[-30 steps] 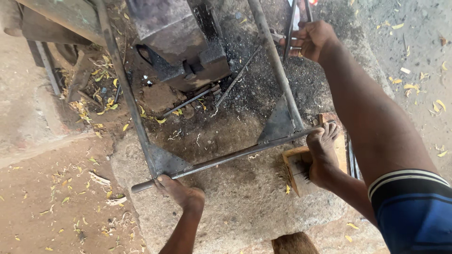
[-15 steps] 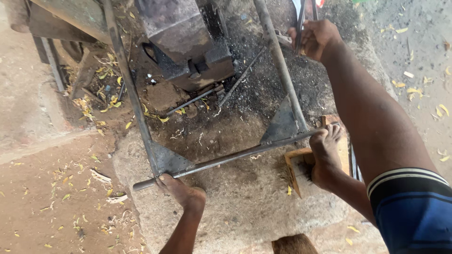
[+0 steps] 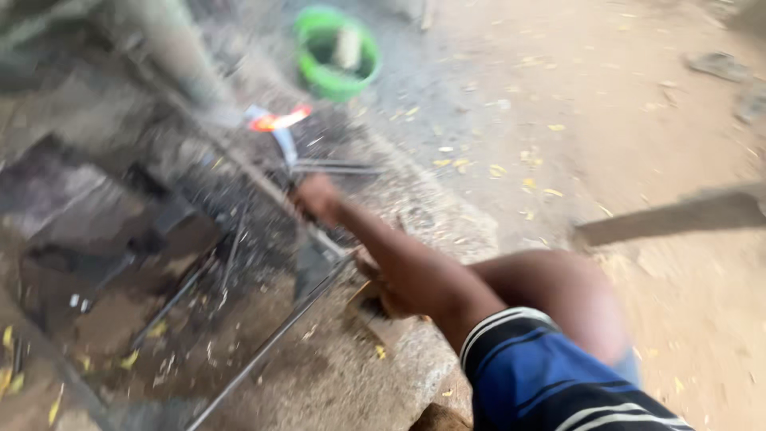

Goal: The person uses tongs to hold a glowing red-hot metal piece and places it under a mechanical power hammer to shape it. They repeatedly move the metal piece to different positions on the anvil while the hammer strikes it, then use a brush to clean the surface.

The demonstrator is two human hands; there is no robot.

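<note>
A green bucket (image 3: pixel 335 52) stands on the ground at twelve o'clock; something pale and upright sits inside it, too blurred to name.

The stone slab (image 3: pixel 375 375) I work on runs from nine o'clock down to six, and its rough edge drops away just beside my arm. Past that edge, from one to five o'clock, lies bare sandy ground (image 3: pixel 622 112) strewn with yellow leaves. A long dark bar (image 3: pixel 678 217) blurs across at three o'clock.

My right hand (image 3: pixel 317 198) reaches out toward eleven o'clock and closes around the iron rod (image 3: pixel 275 179) of a frame. The grip looks tight, though the blur hides the fingers. Just beyond the hand, at eleven o'clock, a strip of metal (image 3: pixel 275 121) glows orange-red over the dark coals, with thin tongs (image 3: pixel 335 168) lying beside it.

My left hand (image 3: pixel 375 283) sits lower, near the middle, partly behind my right forearm. It presses near a wooden block (image 3: pixel 375 307) at the frame's corner; I cannot tell whether it is holding anything or just resting there.

The frame is thin, dark and soot-stained. One rod runs from my right hand toward the middle, meets a flat corner plate (image 3: pixel 315 267), and another rod (image 3: pixel 255 359) slants off toward seven o'clock across the slab. At nine o'clock sits a dark heavy anvil (image 3: pixel 88 231), blurred, with ash and leaves around it.
</note>
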